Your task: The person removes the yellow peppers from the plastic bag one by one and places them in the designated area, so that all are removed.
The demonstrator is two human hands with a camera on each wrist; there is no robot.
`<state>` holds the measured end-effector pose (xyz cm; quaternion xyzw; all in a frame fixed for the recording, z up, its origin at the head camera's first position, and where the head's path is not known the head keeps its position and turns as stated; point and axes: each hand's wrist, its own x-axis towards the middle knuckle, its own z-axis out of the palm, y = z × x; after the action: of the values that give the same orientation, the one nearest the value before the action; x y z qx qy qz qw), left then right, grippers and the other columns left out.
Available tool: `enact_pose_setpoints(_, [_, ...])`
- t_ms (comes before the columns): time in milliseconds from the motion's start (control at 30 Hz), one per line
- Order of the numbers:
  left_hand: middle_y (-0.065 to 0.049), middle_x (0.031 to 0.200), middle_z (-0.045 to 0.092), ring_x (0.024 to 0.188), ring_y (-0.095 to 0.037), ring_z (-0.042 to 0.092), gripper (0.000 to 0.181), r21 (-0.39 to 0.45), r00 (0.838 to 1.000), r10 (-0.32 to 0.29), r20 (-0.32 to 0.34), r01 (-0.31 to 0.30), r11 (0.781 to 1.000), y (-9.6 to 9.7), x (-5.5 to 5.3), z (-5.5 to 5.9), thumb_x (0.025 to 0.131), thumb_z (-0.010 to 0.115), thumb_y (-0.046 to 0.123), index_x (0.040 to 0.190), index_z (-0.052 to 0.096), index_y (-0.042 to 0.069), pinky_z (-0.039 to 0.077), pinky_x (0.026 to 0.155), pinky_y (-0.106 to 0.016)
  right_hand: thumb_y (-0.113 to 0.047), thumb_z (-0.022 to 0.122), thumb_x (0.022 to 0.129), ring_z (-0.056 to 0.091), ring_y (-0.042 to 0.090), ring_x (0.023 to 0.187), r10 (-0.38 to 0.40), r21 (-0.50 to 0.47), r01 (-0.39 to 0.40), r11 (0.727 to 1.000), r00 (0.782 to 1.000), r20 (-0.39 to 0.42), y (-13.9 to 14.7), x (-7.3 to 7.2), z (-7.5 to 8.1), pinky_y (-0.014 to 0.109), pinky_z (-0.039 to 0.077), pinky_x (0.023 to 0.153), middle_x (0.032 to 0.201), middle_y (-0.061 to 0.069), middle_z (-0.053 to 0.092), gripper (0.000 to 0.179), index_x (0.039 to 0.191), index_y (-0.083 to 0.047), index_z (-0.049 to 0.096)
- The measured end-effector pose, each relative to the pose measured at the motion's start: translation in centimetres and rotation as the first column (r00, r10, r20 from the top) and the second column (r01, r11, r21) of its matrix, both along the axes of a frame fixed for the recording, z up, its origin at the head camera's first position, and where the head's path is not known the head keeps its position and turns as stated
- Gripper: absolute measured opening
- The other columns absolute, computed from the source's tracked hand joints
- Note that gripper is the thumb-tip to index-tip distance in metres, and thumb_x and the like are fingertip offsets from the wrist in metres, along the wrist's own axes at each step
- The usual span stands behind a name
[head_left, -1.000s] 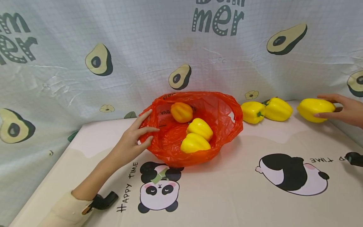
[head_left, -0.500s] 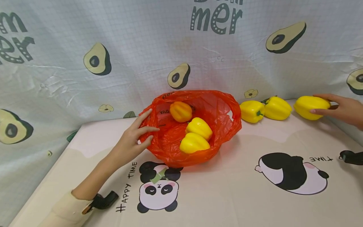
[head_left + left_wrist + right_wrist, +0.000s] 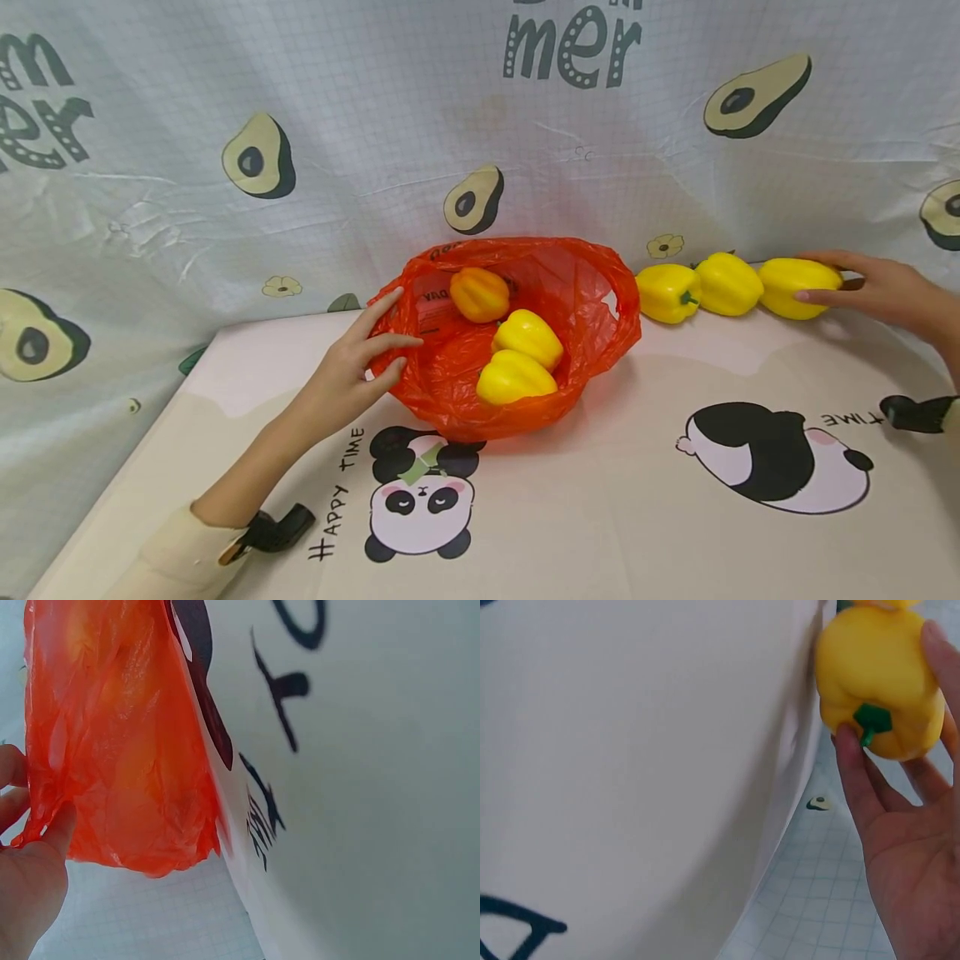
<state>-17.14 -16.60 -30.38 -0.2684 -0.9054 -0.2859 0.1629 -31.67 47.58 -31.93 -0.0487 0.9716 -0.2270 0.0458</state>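
Observation:
A red plastic bag [image 3: 450, 421] lies with its mouth spread wide in the head view. Its left rim is gripped by my left hand [image 3: 352, 375], and the left wrist view shows the thumb and fingers pinching the film [image 3: 127, 757]. Inside are an orange bell pepper [image 3: 480, 295] and two yellow bell peppers [image 3: 527, 340]. At the far right, my right hand [image 3: 873, 287] holds another yellow bell pepper [image 3: 797, 287] between thumb and fingers. Its green stem [image 3: 871, 721] points toward the palm in the right wrist view.
Two more yellow bell peppers [image 3: 667, 294] form a row between the bag and the held pepper. Behind them rises an avocado-printed curtain [image 3: 360, 108]. The table cloth [image 3: 585, 517] carries panda prints and lettering.
My right hand has moved left with its yellow bell pepper, bringing it up against the row. The left hand and the bag have stayed in place.

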Motion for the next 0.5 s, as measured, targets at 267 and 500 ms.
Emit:
enact_pose_setpoints(267, [-0.007, 0.166, 0.028, 0.150, -0.036, 0.029, 0.028, -0.003, 1.000, 0.000, 0.000, 0.000, 1.000, 0.01, 0.01, -0.02, 0.092, 0.064, -0.001, 0.117, 0.074, 0.005, 0.052, 0.100, -0.049, -0.054, 0.064, 0.095, 0.027, 0.064, 0.124, 0.037, -0.012, -0.036, 0.999, 0.999, 0.036, -0.42, -0.03, 0.09, 0.082, 0.026, 0.098, 0.149, 0.042, 0.020, 0.093, 0.158, 0.000, 0.022])
enact_pose_setpoints(500, [-0.008, 0.166, 0.028, 0.150, -0.035, 0.030, 0.029, 0.003, 1.000, -0.003, -0.003, 0.003, 1.000, -0.01, -0.02, 0.00, 0.092, 0.064, -0.002, 0.117, 0.074, 0.006, 0.052, 0.100, -0.049, -0.055, 0.060, 0.097, 0.028, 0.064, 0.125, 0.052, -0.013, -0.052, 0.999, 0.998, 0.025, -0.96, -0.50, -0.03, 0.082, 0.025, 0.100, 0.151, 0.043, 0.018, 0.094, 0.159, 0.001, 0.017])
